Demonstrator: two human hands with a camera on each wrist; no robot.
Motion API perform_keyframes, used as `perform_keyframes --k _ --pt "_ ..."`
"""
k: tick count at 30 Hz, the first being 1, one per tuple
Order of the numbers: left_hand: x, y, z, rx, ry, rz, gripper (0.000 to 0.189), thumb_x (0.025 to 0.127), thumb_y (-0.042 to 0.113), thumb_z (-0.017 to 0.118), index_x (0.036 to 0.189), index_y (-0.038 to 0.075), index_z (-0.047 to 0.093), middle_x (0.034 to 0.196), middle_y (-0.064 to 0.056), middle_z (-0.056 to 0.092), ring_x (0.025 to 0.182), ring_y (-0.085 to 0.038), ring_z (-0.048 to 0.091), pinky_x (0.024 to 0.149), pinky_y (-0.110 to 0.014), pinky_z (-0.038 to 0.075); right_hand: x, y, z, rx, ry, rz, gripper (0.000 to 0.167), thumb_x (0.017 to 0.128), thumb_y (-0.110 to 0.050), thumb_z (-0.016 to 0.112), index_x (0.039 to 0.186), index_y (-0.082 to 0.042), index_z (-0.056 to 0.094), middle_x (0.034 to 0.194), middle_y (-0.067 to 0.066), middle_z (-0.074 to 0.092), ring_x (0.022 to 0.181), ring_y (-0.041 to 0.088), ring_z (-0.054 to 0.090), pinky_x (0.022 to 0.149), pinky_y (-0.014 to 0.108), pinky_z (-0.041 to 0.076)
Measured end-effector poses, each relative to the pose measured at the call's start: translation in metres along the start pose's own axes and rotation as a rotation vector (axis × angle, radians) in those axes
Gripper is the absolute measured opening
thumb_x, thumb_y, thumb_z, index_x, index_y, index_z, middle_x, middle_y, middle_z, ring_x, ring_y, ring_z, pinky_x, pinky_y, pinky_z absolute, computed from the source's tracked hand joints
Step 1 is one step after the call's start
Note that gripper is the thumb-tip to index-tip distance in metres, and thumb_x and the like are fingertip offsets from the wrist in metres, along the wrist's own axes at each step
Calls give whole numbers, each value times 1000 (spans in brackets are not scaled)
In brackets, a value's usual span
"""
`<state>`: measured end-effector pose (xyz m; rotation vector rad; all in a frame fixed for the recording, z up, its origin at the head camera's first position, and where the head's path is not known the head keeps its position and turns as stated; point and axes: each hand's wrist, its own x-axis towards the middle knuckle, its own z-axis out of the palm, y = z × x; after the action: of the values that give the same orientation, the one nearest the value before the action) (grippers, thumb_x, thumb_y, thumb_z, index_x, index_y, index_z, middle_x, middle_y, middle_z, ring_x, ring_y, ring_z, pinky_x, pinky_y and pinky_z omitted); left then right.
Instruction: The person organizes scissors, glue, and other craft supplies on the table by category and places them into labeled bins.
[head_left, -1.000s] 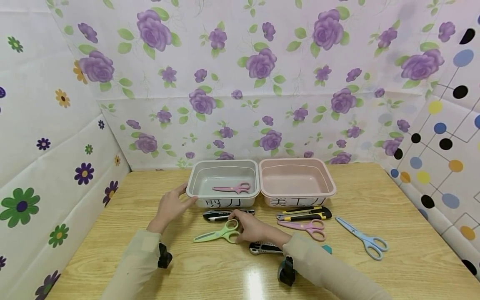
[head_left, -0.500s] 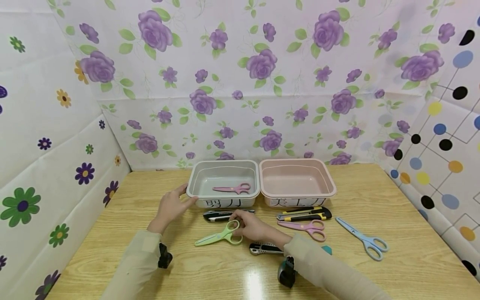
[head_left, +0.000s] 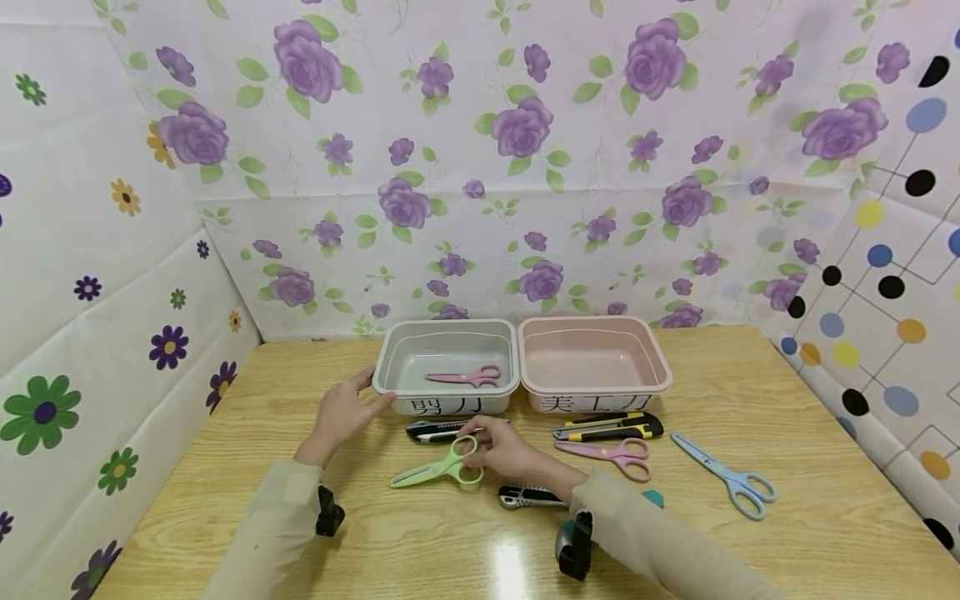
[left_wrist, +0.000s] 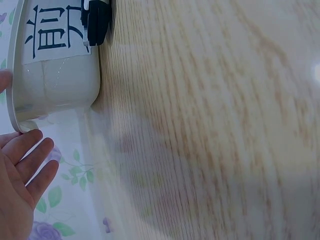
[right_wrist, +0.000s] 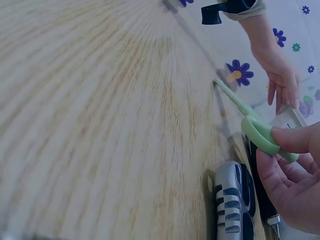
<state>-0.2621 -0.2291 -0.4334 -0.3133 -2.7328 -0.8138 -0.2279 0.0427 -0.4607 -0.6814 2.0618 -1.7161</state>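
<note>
Green scissors (head_left: 429,473) are pinched by one handle loop between the thumb and fingers of my right hand (head_left: 507,452). In the right wrist view, their handles (right_wrist: 259,134) stand raised, and the blades slope down to the tip close to the table. My left hand (head_left: 340,419) touches the near left corner of a grey plastic basket (head_left: 501,403); its fingers look fairly straight in the left wrist view. Pink scissors (head_left: 463,377) lie inside that basket. A black utility knife (head_left: 438,430) and a white-and-black one lie just in front, partly behind my right hand.
A pink basket (head_left: 595,392) stands right of the grey one. Before it lie yellow-and-black utility knives (head_left: 611,431) and pink scissors (head_left: 611,454). Blue scissors (head_left: 723,475) are further right. A grey-and-black utility knife (head_left: 528,497) lies under my right forearm, near a teal item (head_left: 654,498).
My right hand has taken up the green scissors' handle and lifted it a little, with a slight shift to the right. My left hand has stayed at the grey basket.
</note>
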Motion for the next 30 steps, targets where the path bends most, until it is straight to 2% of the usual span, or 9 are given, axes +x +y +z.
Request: perform_keyframes --k 6,16,24,30 --pt "0 1 0 0 -5 -4 65 82 39 64 129 -3 47 116 -21 59 104 -40 56 83 -53 45 -1 -1 -3 36 14 0 32 78 11 61 109 10 52 92 27 61 69 9 57 59 21 47" --pt "-1 2 -1 12 -2 -1 65 82 40 64 128 -3 48 115 -21 59 96 -38 60 76 -50 47 -9 -9 -17 41 19 -2 33 79 9 60 110 11 50 84 15 62 62 10 56 51 21 46" --pt "-1 3 -2 14 -6 -13 65 82 40 64 128 -3 48 116 -21 59 101 -40 58 78 -51 47 -13 -23 -28 -36 22 -30 32 77 9 63 107 9 53 83 17 62 59 8 52 49 21 45" --pt "0 2 -1 22 -2 0 64 82 39 64 128 -3 49 114 -22 60 92 -37 61 72 -47 48 -16 -30 -36 -40 20 -24 32 78 8 62 109 10 52 82 15 61 59 8 51 50 21 44"
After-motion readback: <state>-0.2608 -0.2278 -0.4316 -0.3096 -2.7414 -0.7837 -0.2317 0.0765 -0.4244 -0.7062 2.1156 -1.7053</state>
